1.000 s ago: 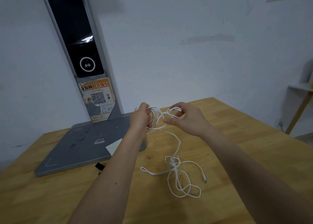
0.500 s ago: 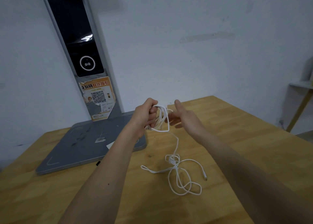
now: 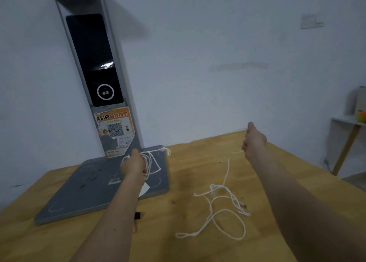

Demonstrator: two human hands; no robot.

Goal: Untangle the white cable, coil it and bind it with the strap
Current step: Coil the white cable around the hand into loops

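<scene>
White cable point(image 3: 221, 206): left hand point(image 3: 132, 163) grips coils, right hand point(image 3: 254, 141), now drawn apart, pinches a strand; bench point(image 3: 297, 174) tangle remains.

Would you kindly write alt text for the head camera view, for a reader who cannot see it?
A person's left hand grips several loops of white cable, while the right hand, held apart to the right, pinches a strand. The remaining cable lies tangled on the wooden table, beside a grey scanner stand against the wall.
</scene>
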